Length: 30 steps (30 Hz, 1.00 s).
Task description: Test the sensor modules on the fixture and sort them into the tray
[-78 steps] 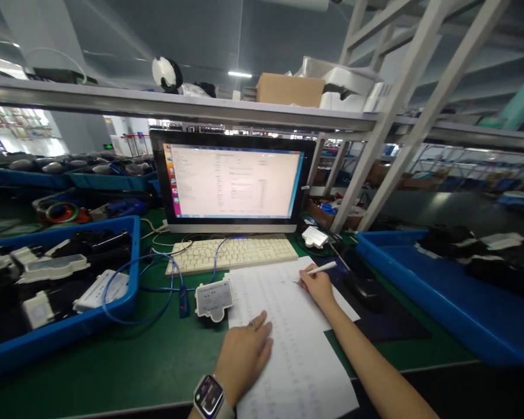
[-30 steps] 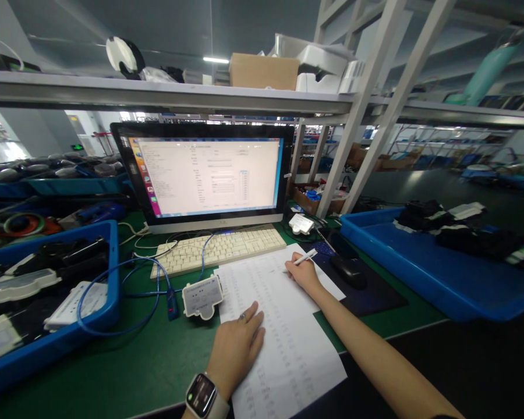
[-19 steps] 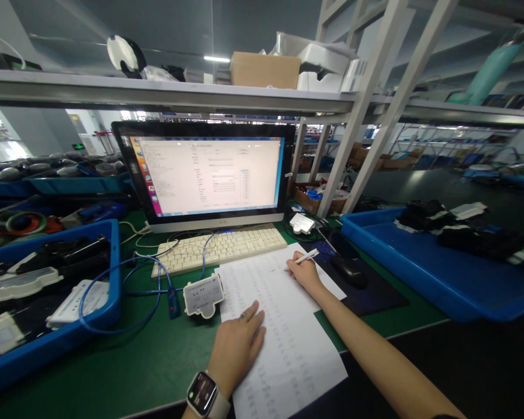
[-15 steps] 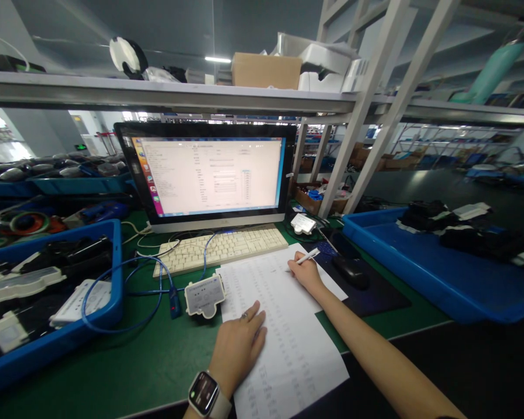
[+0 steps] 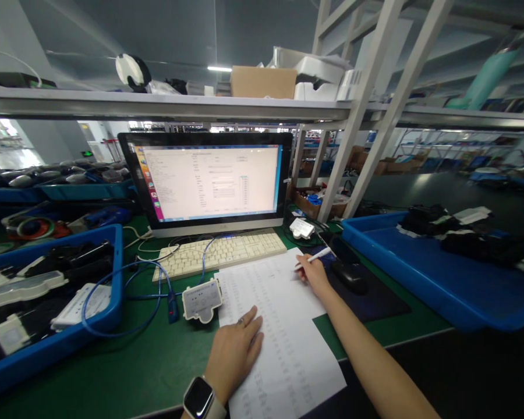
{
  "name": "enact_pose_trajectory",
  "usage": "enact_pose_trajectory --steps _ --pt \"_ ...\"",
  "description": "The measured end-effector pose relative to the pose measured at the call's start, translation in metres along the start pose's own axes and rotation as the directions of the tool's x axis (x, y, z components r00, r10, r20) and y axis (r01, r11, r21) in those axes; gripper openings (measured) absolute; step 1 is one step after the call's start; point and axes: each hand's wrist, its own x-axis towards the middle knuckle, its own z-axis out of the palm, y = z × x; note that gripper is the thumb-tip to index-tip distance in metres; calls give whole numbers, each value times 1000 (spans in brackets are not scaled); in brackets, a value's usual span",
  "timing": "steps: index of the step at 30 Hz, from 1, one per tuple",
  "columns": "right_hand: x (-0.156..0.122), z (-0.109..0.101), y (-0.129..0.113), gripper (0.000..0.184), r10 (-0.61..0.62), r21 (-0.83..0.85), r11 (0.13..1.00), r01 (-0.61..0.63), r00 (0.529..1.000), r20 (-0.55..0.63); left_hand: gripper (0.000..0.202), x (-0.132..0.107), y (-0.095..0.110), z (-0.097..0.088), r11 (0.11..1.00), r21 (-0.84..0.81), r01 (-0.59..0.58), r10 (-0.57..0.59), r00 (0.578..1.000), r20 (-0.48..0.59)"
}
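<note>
The printed sheet point(image 5: 279, 326) lies flat on the green mat in front of the keyboard point(image 5: 220, 254), and I judge the writing on it is under way near its top right edge; how many rows are filled I cannot read, the print is too small. My right hand point(image 5: 313, 272) is closed around a white pen point(image 5: 314, 256), tip on the paper. My left hand point(image 5: 234, 352) lies open and flat, pinning the sheet's lower left. A small grey device point(image 5: 201, 299) sits just beside the sheet. The monitor point(image 5: 209, 181) text is illegible.
</note>
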Motion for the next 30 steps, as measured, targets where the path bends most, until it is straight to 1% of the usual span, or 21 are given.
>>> enact_pose_trajectory --steps 2,4,6,7,8,10,11,12,13,14,16,18,20,21,23,25,27,29,30 --pt "3 -12 0 30 27 -4 1000 -27 999 27 32 -1 -1 2 1000 15 -7 8 1000 -13" --pt "4 -23 0 29 42 -21 999 -41 999 27 32 -3 -2 3 999 27 -23 25 998 -58" --pt "6 -30 1 25 47 -49 998 -46 999 19 32 -5 -5 1 998 50 -29 38 984 -171" --pt "7 -32 2 23 43 -67 997 -42 999 16 32 -7 -8 -2 997 73 -18 36 967 -254" --pt "8 -33 3 24 34 -88 996 -33 999 13 32 -9 -11 -5 995 100 7 27 939 -341" --pt "10 -34 5 32 4 -133 991 -4 1000 -2 34 -13 -20 -12 983 159 95 -6 874 -486" --pt "10 -34 5 37 -15 -156 988 12 1000 -17 36 -15 -27 -16 971 187 149 -28 847 -530" --pt "11 -33 6 41 -34 -178 984 27 999 -34 41 -16 -34 -20 956 211 205 -55 830 -555" --pt "11 -33 5 46 -52 -200 979 41 997 -50 49 -17 -41 -24 938 232 257 -85 820 -566" --pt "11 -33 5 49 -70 -223 973 54 996 -63 56 -18 -48 -27 923 247 296 -114 821 -560" --pt "9 -33 2 53 -108 -263 961 87 992 -68 64 -18 -62 -33 910 246 334 -172 843 -509" --pt "5 -33 -2 51 -147 -295 947 126 988 -48 63 -18 -70 -37 919 203 339 -224 870 -439" --pt "2 -31 -7 51 -178 -315 935 162 984 -22 61 -17 -74 -41 932 142 333 -256 883 -394" --pt "0 -30 -9 52 -188 -323 930 174 982 -12 60 -18 -74 -44 938 113 329 -263 883 -390" --pt "-2 -29 -13 53 -201 -334 924 188 980 -4 59 -23 -74 -49 946 62 317 -263 869 -419" --pt "-3 -29 -13 55 -199 -336 923 187 980 -1 60 -33 -76 -58 951 22 310 -260 832 -489" --pt "-3 -33 -8 57 -181 -328 929 173 983 4 63 -50 -81 -70 948 -1 318 -260 774 -577" --pt "3 -38 6 58 -157 -320 936 148 988 -2 65 -71 -90 -86 942 -9 335 -261 714 -649" --pt "8 -40 15 56 -148 -344 929 135 989 -12 66 -82 -95 -95 937 -11 349 -263 683 -681"
